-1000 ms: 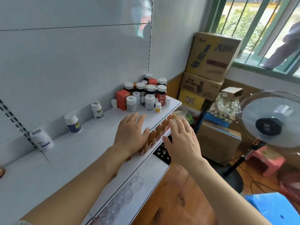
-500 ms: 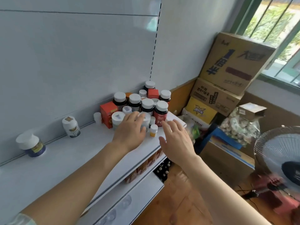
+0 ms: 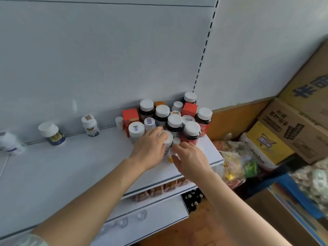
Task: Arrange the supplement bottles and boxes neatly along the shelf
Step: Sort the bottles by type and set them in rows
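Head view: left hand [image 3: 150, 146] grips a white bottle [image 3: 167, 139]; right hand [image 3: 190, 158] pinches a small bottle [image 3: 171, 157]. Three bottles line the shelf [image 3: 62, 167]; the cluster [image 3: 170, 116] remains unsorted.

Two bare forearms extended forward, left hand [image 3: 150, 147] fingers curled in a grip, right hand [image 3: 190, 159] fingertips pinching, hands nearly touching.

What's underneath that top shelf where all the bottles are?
Under the top shelf sits a row of brownish packets; lower down, dark bottles. The shelf and arms cover the rest.
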`<state>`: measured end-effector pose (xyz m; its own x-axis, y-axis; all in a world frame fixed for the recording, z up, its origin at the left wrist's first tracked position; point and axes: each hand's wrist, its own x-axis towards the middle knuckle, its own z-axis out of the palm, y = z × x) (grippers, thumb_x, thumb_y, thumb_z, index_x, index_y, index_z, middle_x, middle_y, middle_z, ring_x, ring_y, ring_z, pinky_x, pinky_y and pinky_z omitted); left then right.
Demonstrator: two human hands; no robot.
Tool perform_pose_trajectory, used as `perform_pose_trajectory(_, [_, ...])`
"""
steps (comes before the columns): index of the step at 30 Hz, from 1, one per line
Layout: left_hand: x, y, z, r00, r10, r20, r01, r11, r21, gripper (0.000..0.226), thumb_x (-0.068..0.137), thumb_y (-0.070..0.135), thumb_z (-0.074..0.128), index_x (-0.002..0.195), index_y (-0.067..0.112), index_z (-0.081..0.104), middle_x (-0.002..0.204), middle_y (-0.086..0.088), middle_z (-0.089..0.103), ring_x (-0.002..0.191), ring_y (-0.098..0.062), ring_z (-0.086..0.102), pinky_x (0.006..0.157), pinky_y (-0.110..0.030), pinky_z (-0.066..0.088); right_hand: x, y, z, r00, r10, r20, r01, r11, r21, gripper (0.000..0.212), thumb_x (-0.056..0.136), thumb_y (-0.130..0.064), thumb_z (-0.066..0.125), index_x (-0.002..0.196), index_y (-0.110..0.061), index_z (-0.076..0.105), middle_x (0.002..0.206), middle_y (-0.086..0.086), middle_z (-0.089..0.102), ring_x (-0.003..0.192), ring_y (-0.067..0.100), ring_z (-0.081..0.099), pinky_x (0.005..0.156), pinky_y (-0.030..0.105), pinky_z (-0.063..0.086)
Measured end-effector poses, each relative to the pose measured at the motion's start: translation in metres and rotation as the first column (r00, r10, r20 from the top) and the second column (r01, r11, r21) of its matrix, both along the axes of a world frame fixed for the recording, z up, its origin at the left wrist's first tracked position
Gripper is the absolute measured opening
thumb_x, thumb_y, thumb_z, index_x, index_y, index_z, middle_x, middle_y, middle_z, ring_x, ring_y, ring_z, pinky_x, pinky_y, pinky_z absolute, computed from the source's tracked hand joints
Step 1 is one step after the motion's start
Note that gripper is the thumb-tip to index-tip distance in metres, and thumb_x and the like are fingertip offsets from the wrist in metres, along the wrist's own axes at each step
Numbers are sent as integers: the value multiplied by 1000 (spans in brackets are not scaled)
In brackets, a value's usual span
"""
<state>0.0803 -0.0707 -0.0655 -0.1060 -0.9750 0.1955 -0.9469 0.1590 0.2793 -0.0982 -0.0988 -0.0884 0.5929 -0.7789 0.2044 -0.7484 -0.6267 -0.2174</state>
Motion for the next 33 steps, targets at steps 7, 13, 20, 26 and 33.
perform_pose_trajectory(7, [-10, 3, 2, 995, 72, -70, -71, 997, 22, 23, 94, 23, 60, 111, 11, 51, 133, -5, 52, 114, -29, 52, 82, -39, 43, -6, -3, -10, 991, 74, 109, -74, 997, -9, 11, 87, -25, 57, 93, -15, 60, 79, 2, 57, 71, 28, 56, 52, 38, 47])
perform_pose_trajectory(13, [6, 20, 14, 948, 163, -272, -143, 985, 92, 26, 96, 30, 58, 119, 19, 53, 132, 3, 56, 110, -21, 57, 86, -39, 48, -9, -2, 6, 959, 106, 262, -115, 993, 19, 10, 88, -20, 66, 96, -14, 67, 84, 3, 65, 68, 25, 60, 53, 32, 47])
perform_pose_trajectory(20, [39, 49, 46, 820, 192, -540, -185, 980, 68, 17, 95, 33, 62, 111, 28, 62, 113, 15, 63, 98, -8, 60, 85, -25, 46, 15, 4, 47, 839, 134, 527, -222, 969, 107, 22, 93, -18, 65, 114, -13, 71, 98, -4, 68, 77, 6, 64, 70, 18, 54])
perform_pose_trajectory(26, [74, 79, 50, 748, 236, -621, -239, 968, 80, 27, 91, 46, 62, 115, 35, 66, 118, 17, 65, 101, -1, 60, 82, -16, 47, 53, 27, 61, 810, 152, 567, -284, 947, 152, 23, 95, -20, 64, 116, -14, 70, 98, -5, 67, 83, 0, 64, 72, 19, 54])
perform_pose_trajectory(33, [99, 110, 44, 608, 307, -732, -333, 936, 116, 21, 91, 41, 65, 111, 38, 63, 110, 18, 62, 104, 0, 58, 85, -22, 49, 87, 44, 64, 820, 170, 546, -312, 933, 178, 21, 93, -19, 66, 114, -18, 71, 97, -13, 66, 84, -1, 63, 70, 14, 52])
